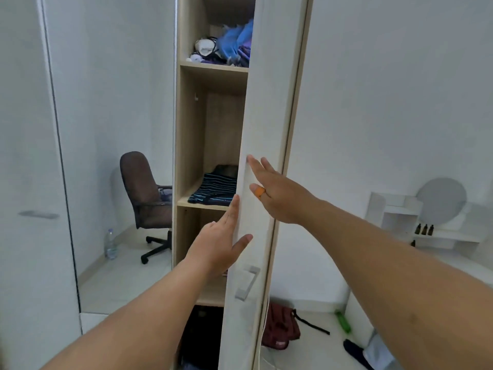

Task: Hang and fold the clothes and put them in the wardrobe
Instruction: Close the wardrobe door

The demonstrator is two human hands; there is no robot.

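Both hands flat on the white wardrobe door point(256, 129), which stands partly open. Left hand point(221, 244) — fingers extended, thumb across the door's front face, not clenched, gripping nothing. Right hand point(277, 193) — palm and fingers spread against the door's outer face, an orange band point(259, 192) on one finger. Folded striped garment point(213, 190) lies on the middle shelf point(202, 205); loose blue clothes point(236, 42) on the shelf above. Chair point(145, 198) left, red bag point(280, 327) on the floor.
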